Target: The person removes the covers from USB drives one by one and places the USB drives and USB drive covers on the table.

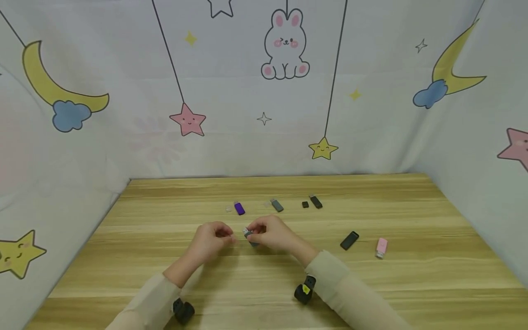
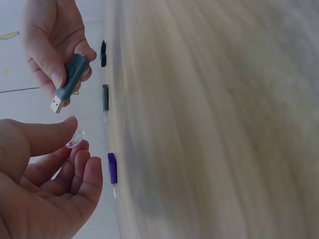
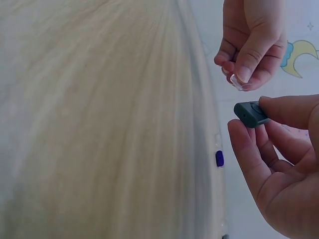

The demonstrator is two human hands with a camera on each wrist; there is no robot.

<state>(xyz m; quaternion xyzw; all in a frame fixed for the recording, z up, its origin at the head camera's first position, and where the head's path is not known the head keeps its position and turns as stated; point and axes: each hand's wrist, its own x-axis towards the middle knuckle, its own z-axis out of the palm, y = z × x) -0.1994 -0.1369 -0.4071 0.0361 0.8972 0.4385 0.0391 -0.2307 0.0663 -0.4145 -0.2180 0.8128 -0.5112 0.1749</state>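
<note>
My right hand pinches a dark grey-green USB stick between thumb and fingers, its metal plug bare and pointing toward the left hand. Between the thumb and fingertips of my left hand is a small clear plastic cap. In the left wrist view the cap sits just below the plug, with a gap between them. Both hands are raised over the middle of the wooden table. Beyond them lies a purple USB stick beside its clear cap.
Farther right in the back row are a grey USB stick and a black USB stick with a black cap beside it. Right of my hands lie a black USB stick and a pink one. A printed curtain stands behind the table.
</note>
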